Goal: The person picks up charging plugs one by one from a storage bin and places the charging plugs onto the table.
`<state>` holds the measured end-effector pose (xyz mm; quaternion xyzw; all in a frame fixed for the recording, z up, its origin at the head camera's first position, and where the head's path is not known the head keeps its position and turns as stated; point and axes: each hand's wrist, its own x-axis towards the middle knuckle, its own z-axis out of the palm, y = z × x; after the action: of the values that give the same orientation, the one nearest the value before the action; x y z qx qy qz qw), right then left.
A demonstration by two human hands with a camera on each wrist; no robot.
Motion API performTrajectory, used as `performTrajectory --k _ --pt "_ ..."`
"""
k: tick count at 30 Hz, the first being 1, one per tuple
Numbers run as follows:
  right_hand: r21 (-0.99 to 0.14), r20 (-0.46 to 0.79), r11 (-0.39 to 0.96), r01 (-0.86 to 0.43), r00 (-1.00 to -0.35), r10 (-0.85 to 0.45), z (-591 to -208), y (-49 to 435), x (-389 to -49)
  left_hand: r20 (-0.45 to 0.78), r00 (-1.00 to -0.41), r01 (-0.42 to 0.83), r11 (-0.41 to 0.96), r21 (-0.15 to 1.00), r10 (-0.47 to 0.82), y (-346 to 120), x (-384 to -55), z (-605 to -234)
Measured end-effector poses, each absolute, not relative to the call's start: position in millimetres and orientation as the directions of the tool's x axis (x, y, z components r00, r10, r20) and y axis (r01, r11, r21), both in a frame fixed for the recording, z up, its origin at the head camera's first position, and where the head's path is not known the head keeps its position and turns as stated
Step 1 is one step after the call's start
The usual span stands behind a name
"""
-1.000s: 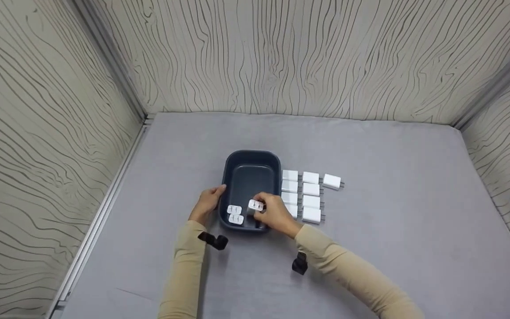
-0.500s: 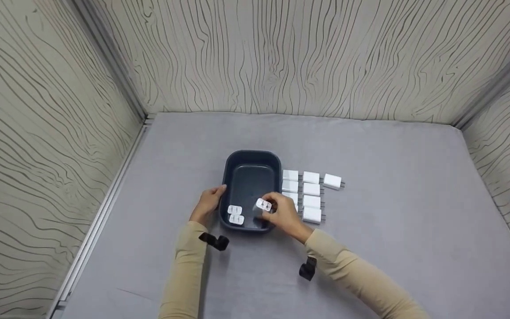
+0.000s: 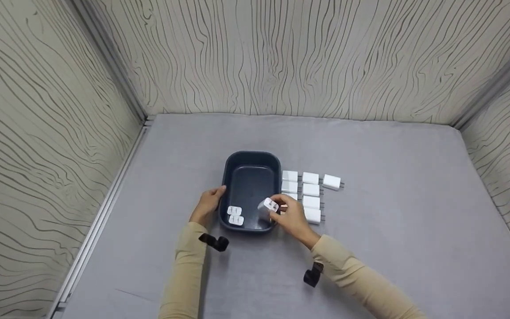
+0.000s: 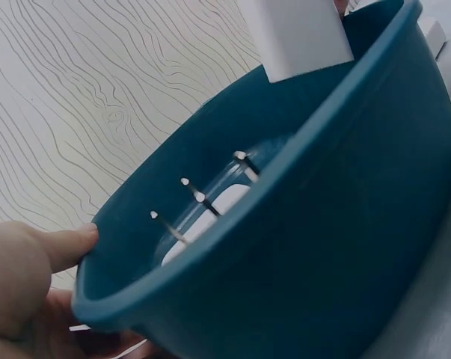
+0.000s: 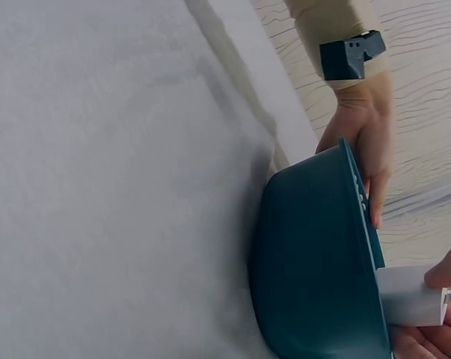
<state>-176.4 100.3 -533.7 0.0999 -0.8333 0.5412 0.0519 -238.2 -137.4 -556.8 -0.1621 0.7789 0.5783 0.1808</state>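
A dark blue-green plastic basin stands on the grey tabletop. My left hand grips its left wall, thumb over the rim and fingers outside. Between thumb and fingers, my right hand pinches a white plug charger, prongs up and slightly tilted, inside the basin's right side. The left wrist view shows this charger's lower end raised above the basin floor. Two more chargers stand prongs-up in the basin's near left corner. In the right wrist view, the held charger is at the basin's rim.
Right of the basin, white chargers lie on their sides with prongs pointing right: one column against the basin, partly hidden by the right hand, and a second column beside it. A single charger lies farther right. Patterned walls enclose the table.
My right hand has moved right with the charger, away from the two standing chargers toward the basin's right wall, and the charger has tilted. The left hand stays on the basin.
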Motion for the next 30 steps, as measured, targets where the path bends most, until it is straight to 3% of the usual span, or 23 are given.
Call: performTrajectory --k 20,30 --pt "-0.974 0.123 0.196 -0.112 -0.991 0.045 -531 118 -162 -0.429 -0.903 -0.416 0.326 0.849 -0.034 -138 -237 -557" --pt "-0.972 0.119 0.217 -0.091 -0.986 0.118 -527 130 -163 -0.431 -0.901 -0.421 0.329 0.845 -0.048 -138 -237 -558"
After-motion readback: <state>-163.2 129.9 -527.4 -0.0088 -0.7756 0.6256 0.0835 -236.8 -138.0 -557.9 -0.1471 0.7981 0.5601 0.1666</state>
